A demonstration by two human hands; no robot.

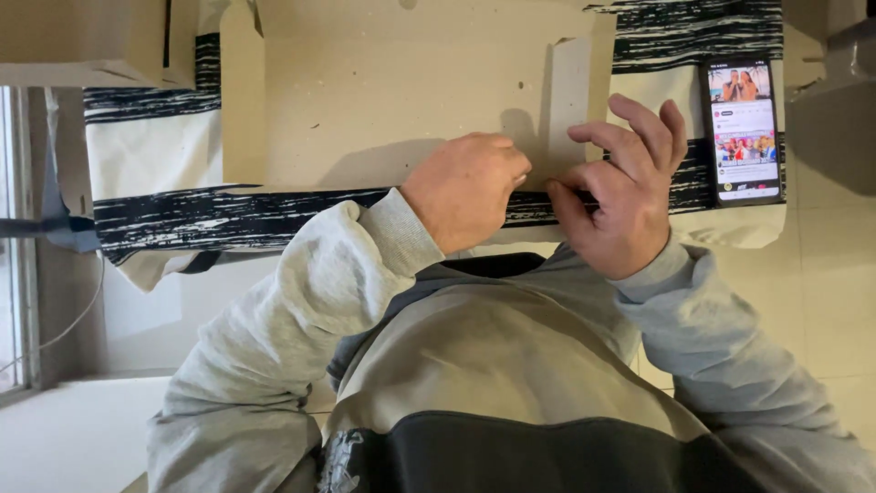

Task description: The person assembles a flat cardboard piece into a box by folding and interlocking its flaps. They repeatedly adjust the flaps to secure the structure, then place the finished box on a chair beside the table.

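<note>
A beige cardboard sheet point(365, 91) lies on a white cloth with black streaked bands point(155, 155). A narrow cardboard flap point(570, 91) stands folded up near the sheet's right end. My left hand point(465, 192) is curled, with its fingertips against the sheet at the foot of the flap. My right hand point(630, 187) is just right of it. Its thumb and forefinger pinch the flap's lower edge and its other fingers are raised. The two hands almost touch. Grey sleeves cover both my arms.
A phone point(744, 128) with a lit screen lies on the cloth at the right. A pale box point(82, 41) sits at the top left. A window and a thin cable point(64, 329) are at the left, and pale floor tiles point(830, 274) at the right.
</note>
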